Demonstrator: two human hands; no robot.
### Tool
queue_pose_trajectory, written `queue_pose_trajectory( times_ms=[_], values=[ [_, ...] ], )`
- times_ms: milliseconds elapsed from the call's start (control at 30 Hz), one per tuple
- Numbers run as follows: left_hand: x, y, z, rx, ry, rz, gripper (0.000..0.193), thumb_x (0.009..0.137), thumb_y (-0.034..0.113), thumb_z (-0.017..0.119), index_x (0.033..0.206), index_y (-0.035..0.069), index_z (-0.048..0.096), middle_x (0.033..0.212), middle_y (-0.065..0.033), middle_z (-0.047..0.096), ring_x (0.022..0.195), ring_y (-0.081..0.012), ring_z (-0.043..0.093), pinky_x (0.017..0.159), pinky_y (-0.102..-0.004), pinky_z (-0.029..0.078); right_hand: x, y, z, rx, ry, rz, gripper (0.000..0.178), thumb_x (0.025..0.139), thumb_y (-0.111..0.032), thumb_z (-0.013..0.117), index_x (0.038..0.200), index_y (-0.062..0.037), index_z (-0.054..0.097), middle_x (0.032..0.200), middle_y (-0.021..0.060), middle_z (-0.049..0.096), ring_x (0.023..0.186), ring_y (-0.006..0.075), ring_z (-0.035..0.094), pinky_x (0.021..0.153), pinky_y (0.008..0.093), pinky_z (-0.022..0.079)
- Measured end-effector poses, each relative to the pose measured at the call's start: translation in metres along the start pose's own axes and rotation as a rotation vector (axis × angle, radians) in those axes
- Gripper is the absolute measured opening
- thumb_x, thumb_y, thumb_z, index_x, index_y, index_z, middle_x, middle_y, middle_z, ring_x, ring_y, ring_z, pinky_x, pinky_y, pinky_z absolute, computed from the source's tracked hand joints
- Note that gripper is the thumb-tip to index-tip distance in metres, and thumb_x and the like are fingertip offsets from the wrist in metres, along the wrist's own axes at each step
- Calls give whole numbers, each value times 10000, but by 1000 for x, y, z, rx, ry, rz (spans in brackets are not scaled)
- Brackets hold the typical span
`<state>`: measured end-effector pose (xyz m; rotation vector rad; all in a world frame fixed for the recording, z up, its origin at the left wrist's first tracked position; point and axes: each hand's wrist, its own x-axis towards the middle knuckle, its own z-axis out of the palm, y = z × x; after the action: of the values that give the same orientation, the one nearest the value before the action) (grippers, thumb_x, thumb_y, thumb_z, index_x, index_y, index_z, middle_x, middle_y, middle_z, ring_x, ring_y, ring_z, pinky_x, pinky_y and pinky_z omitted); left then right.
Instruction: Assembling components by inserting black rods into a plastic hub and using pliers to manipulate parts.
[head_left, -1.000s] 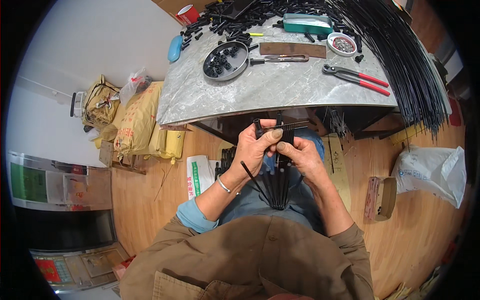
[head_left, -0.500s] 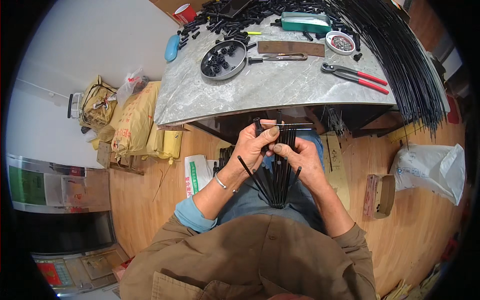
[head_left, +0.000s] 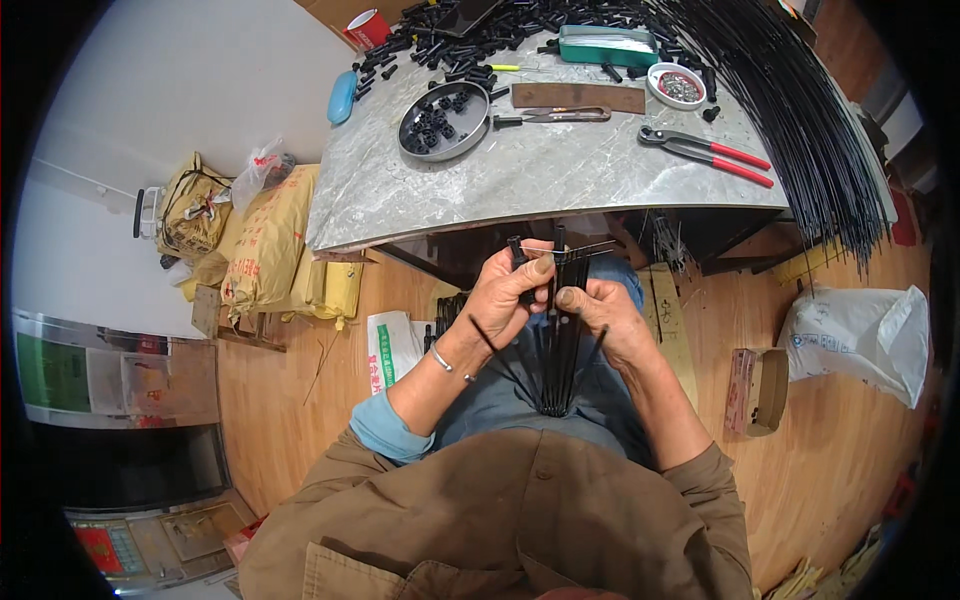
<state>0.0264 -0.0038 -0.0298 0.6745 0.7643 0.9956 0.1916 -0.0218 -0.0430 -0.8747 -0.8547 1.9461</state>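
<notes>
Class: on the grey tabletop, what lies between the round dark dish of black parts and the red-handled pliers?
In the head view, a metal hand tool lies between the round dark dish and the red-handled pliers.

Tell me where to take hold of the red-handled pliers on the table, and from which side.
Grip the red-handled pliers by the two red handles, which lie close together pointing toward the table's right edge. Probably best to come from above on that right end: the dark jaws face left toward the brown strip, and the long black rods crowd the far right side.
</notes>
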Motion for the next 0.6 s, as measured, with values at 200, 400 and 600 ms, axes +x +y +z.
queue_pose_trajectory(
  times_ms=[200,400,600],
  values=[
    [-7,3,7,45,-14,34,223,874,167,657,1043,74,547,766,16,578,603,-55,513,503,-188,369,-4,-11,-2,-86,-39,138,268,823,-289,705,899,-33,689,844,9,667,745,90,595,677,224,468],
    [-10,10,16,249,76,107,183,847,164,686,970,46,619,717,17,582,595,-39,494,522,-179,379,-9,-14,15,-96,109,-268,242,839,-100,679,1034,3,578,893,29,657,784,71,591,690,207,480],
    [-18,33,27,335,73,112,141,837,129,679,924,34,622,692,20,569,587,-36,490,521,-188,387,-8,-6,27,-94,182,-310,320,843,6,626,1134,-5,494,893,37,627,768,84,601,683,233,512]
  ],
)
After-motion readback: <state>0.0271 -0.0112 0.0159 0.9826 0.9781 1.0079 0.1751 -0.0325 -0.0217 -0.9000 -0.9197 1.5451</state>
